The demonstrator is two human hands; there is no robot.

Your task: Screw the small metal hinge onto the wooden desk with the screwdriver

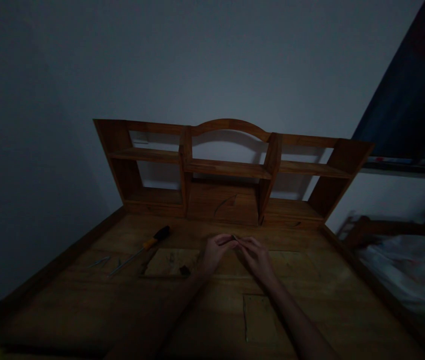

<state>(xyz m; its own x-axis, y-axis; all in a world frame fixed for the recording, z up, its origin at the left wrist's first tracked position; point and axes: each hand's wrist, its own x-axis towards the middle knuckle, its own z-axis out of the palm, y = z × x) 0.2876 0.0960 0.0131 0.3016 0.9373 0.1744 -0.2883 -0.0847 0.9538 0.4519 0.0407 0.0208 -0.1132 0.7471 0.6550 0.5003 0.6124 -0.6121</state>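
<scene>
My left hand [215, 251] and my right hand [256, 256] meet above the middle of the wooden desk top [197, 305]. Both have their fingertips pinched together around a small, thin piece [234, 237]; the dim light hides what kind it is. Beneath and left of my left hand lies a pale flat wooden panel [163, 261] with a small dark piece [184, 270] on it. A screwdriver [151, 243] with a black and orange handle rests farther left, its shaft pointing toward me. Several small metal pieces, perhaps screws [101, 261], are scattered beside its tip.
A wooden shelf unit [229, 169] with an arched top stands at the desk's back edge, against the wall. Another flat wooden piece [260, 318] lies by my right forearm. Raised edges run along both sides of the desk. At right is a bed with pale bedding [411, 275].
</scene>
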